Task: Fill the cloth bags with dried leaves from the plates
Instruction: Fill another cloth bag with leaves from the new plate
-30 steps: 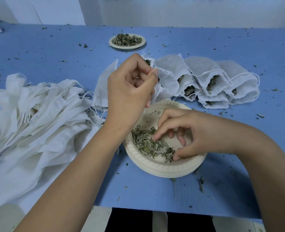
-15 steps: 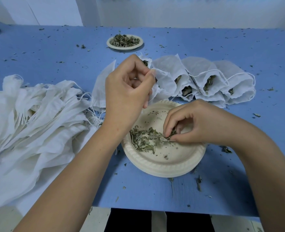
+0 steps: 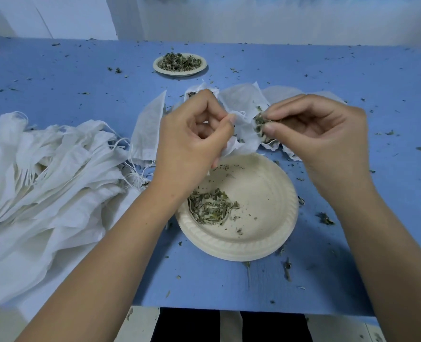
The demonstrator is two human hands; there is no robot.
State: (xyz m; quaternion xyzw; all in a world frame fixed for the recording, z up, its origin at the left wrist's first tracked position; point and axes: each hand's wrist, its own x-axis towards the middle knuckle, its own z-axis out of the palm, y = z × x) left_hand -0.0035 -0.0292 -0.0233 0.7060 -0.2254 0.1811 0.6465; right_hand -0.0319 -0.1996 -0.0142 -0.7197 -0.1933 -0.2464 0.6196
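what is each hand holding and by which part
The left hand pinches a cloth bag by the edge of its mouth; the right hand pinches a clump of dried leaves in its fingers, at the bag's opening.

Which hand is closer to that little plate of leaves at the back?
Left. The left hand, holding a cloth bag, sits almost straight in front of the far plate; the right hand, pinching leaves, is further off to its right.

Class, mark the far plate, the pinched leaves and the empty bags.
far plate [image 3: 180, 73]: head view, near rim.
pinched leaves [image 3: 260, 122]: head view, clump's middle.
empty bags [image 3: 51, 174]: head view, pile's middle.
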